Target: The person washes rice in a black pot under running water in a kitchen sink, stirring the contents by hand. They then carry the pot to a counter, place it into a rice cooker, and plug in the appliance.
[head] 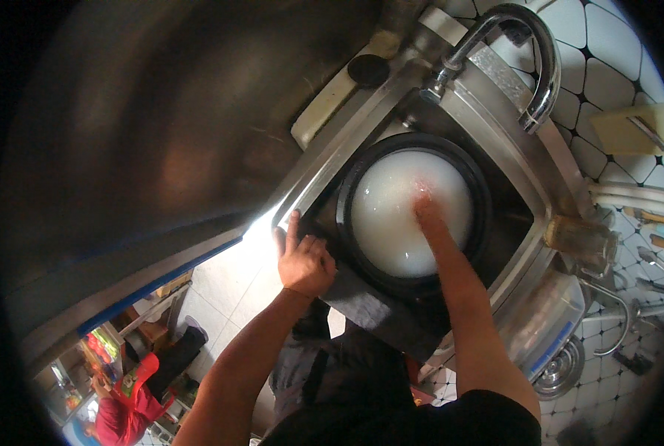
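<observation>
A round black pot [343, 217] sits in the stainless steel sink [524, 167], filled with cloudy white water [387, 212]. My right hand [425, 203] reaches down into this water near the middle of the pot. Its fingers are hidden below the surface, so what they touch cannot be seen. To the left of the pot, my left hand [308, 265] rests at the sink's front-left corner. Its index finger points forward onto the metal edge while the other fingers bend, and nothing is held in it.
A curved chrome faucet [552, 61] arches over the sink's back corner. Right of the sink are a glass jar [582, 240] and a clear plastic container [549, 323]. A metal panel [170, 128] rises at left. Farther off, a person in red [125, 412] stands by produce shelves.
</observation>
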Tool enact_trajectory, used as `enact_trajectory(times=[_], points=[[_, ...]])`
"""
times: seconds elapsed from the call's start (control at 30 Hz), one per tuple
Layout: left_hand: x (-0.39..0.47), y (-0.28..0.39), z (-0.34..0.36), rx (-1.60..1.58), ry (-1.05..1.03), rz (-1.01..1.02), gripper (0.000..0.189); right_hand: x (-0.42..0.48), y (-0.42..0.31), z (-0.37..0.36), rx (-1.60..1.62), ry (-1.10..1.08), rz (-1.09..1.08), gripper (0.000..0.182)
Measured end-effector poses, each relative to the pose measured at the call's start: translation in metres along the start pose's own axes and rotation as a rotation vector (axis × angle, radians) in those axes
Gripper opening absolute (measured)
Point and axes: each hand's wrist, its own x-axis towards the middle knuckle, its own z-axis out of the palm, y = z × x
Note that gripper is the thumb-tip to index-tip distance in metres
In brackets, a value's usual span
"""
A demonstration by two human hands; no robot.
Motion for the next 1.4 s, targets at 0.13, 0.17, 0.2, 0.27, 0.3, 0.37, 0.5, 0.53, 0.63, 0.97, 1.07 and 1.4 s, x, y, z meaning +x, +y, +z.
enact_trajectory(times=[0.13, 0.17, 0.2, 0.27, 0.3, 0.37, 0.5, 0.53, 0.63, 0.97, 1.07, 1.4], points=[[0.002, 0.001, 0.000, -0.012, -0.012, 0.012, 0.023, -0.019, 0.030, 0.000, -0.056, 0.167, 0.057, 0.038], [0.002, 0.001, -0.001, -0.023, -0.008, 0.020, 0.023, -0.027, 0.036, 0.003, -0.071, 0.218, 0.072, 0.038], [0.004, 0.002, -0.001, -0.038, -0.004, 0.026, 0.023, -0.036, 0.037, 0.006, -0.089, 0.259, 0.097, 0.038], [0.003, 0.002, -0.004, -0.041, 0.007, 0.006, 0.024, -0.034, 0.019, 0.000, -0.088, 0.276, 0.142, 0.040], [0.002, 0.002, -0.003, -0.033, 0.014, 0.003, 0.024, -0.028, 0.003, -0.011, -0.090, 0.262, 0.179, 0.042], [0.001, 0.001, -0.001, -0.028, 0.024, 0.015, 0.024, -0.020, -0.021, -0.025, -0.094, 0.157, 0.304, 0.045], [0.002, 0.001, -0.002, -0.021, 0.000, 0.035, 0.023, 0.009, -0.050, -0.030, 0.112, -0.179, 0.709, 0.047], [0.001, -0.001, -0.001, -0.018, 0.004, 0.032, 0.023, 0.015, -0.054, -0.034, 0.293, -0.097, 0.810, 0.045], [0.001, 0.000, -0.001, -0.015, 0.000, 0.031, 0.023, 0.019, -0.065, -0.045, 0.299, -0.021, 0.687, 0.042], [-0.001, 0.001, -0.006, -0.005, -0.010, 0.000, 0.022, 0.042, -0.114, -0.072, 0.016, 0.132, 0.160, 0.037], [0.010, 0.006, 0.004, -0.045, -0.028, 0.060, 0.022, 0.021, -0.114, -0.024, -0.071, -0.163, 0.200, 0.042], [-0.001, -0.003, 0.002, -0.001, -0.019, 0.000, 0.022, -0.007, -0.129, -0.073, 0.290, 0.137, -0.136, 0.047]])
